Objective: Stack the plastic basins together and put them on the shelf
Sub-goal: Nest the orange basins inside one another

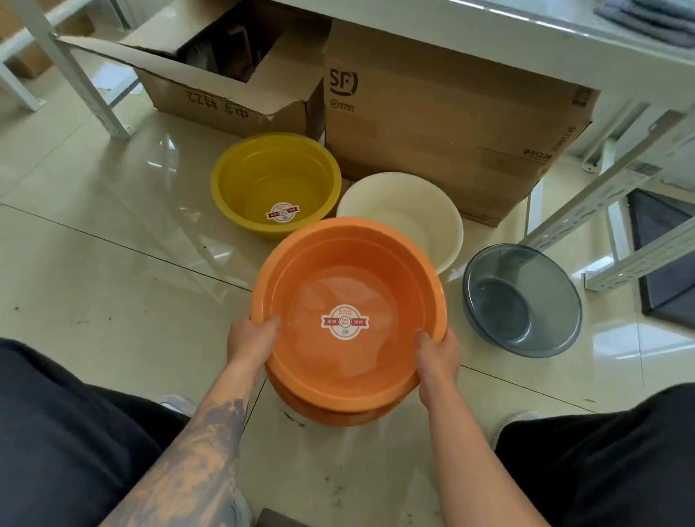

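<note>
I hold an orange basin with a round sticker inside, tilted toward me above the floor. My left hand grips its near-left rim and my right hand grips its near-right rim. Under it sits a second orange basin, of which only the near edge shows. A yellow basin stands on the floor behind to the left. A cream basin stands behind the orange one, partly hidden by it. A grey translucent basin rests on the floor to the right. The white shelf runs across the top.
Two cardboard boxes stand under the shelf: an open one at the left and a closed one at the right. White shelf posts slant down at the right, another post at the left. My knees fill both lower corners.
</note>
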